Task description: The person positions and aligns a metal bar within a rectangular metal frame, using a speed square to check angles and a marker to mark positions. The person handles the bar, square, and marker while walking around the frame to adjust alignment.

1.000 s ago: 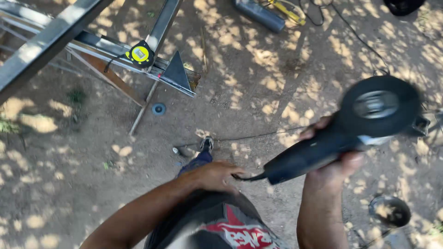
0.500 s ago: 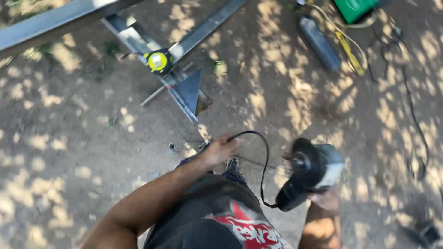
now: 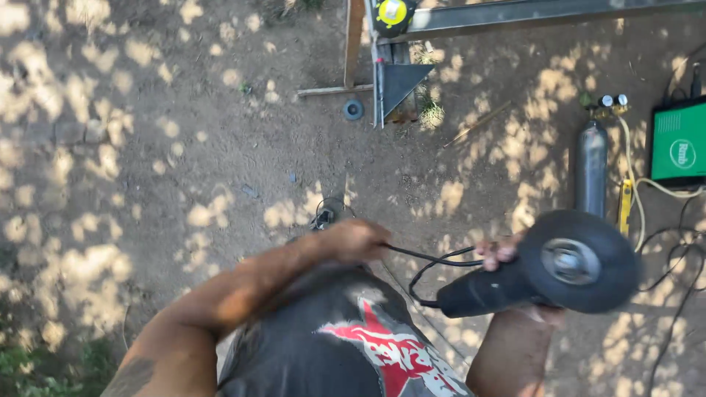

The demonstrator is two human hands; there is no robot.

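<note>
step: an angle grinder point(image 3: 544, 276) is carried at the near right, its black cord point(image 3: 434, 259) being gathered clear.
right hand point(image 3: 515, 279): wrapped around the grinder body.
left hand point(image 3: 359, 240): closed on the cord.
next move: judged to need slack cord and a steady grip.
look: black body, round guard, disc face up.

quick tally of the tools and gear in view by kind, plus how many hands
angle grinder: 1
grinder cord: 1
tape measure: 1
gas cylinder: 1
green welder box: 1
loose disc on the ground: 1
hands: 2, left hand on the cord, right hand on the grinder
total: 8
</note>
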